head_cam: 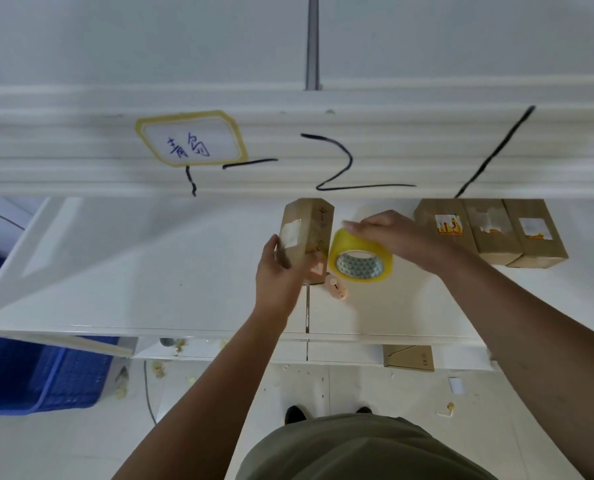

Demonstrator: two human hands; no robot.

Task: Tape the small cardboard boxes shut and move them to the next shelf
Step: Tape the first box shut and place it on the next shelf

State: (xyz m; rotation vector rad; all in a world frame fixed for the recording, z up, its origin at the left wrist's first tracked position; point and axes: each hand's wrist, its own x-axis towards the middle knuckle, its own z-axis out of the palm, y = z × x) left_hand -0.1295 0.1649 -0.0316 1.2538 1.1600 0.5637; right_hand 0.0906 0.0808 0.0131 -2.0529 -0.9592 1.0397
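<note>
The taping step was in hand. At the centre of the frame the left hand (278,271) held a small cardboard box (307,225) on end on the white shelf (150,271), its grip wrapped round the box's lower part. The right hand (402,237) draped its grip over the glossy yellow tape roll (361,263) just beside the box, holding it tilted. Next, probably, came drawing tape across the flaps. Three matte brown label-scarred boxes (489,233) waited at right. A peach cutter (337,287) lay below.
</note>
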